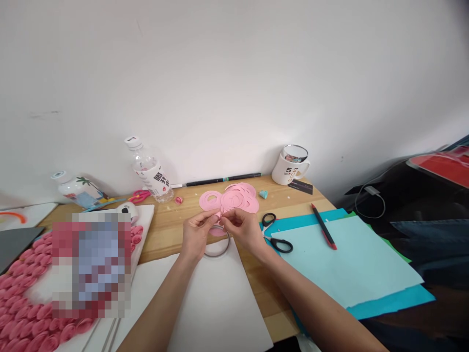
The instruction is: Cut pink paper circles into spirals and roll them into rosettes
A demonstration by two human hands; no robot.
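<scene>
My left hand [198, 231] and my right hand [242, 226] meet near the middle of the view, fingertips pinched on a small pink paper piece [220, 215]. Its exact shape is partly hidden by the fingers. Just beyond them lies a pile of pink paper spirals [240, 196] on the wooden table [172, 222]. A grey ring of tape [217, 255] is beneath my hands, at the top of a white sheet [216, 303]. Black-handled scissors [282, 244] lie to the right of my right hand.
Left: rolled pink paper flowers [25, 298] on a board, a clear bottle [154, 176] and pink scissors [139, 196]. Right: light blue paper [344, 264] under a red-black pen [324, 227], and a white mug [287, 168]. A black pen [223, 179] lies by the wall.
</scene>
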